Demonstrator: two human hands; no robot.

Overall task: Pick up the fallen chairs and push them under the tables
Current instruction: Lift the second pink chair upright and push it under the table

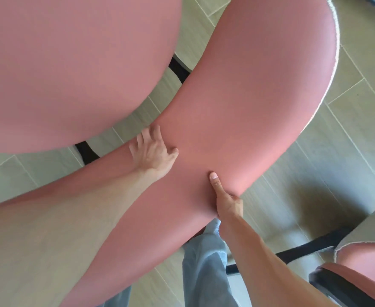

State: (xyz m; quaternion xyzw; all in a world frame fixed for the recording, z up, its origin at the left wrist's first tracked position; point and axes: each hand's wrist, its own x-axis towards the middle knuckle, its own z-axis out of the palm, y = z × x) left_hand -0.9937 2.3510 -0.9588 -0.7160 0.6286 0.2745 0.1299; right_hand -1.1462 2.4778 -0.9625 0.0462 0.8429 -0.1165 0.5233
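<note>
**Mia:** What can you see from the head camera, looking down?

**Ben:** A big pink chair back (237, 107), curved like a banana. It is very close and fills the middle. Its far edge has a thin pale trim on the right.

**Mia:** And the pink seat (67, 63)?

**Ben:** It is up and to the left of the hands. A strip of tiled floor (359, 140) shows in the gap between the seat and the chair back, with black frame bars (177, 69) in it.

**Mia:** Is there room to move?

**Ben:** To the right of the hands the floor is bare, with a dark shadow on it. Lower right, another pink chair (359, 278) with a black frame sits near the right arm. That side is tight.

**Mia:** What is the left hand (153, 151) doing?

**Ben:** It is on the inner edge of the chair back. The fingers (145, 138) are spread and curl over that edge toward the seat. The thumb lies on the pink top. It grips the edge.

**Mia:** And the right hand (226, 202)?

**Ben:** It holds the near edge. The thumb (214, 180) presses flat on top, pointing away from the person. The other fingers go under the edge, so I cannot see them.

**Mia:** So the chair back is between both hands?

**Ben:** Yes, one hand on each edge, quite near each other. Below the right hand I see blue jeans (204, 262).
</note>
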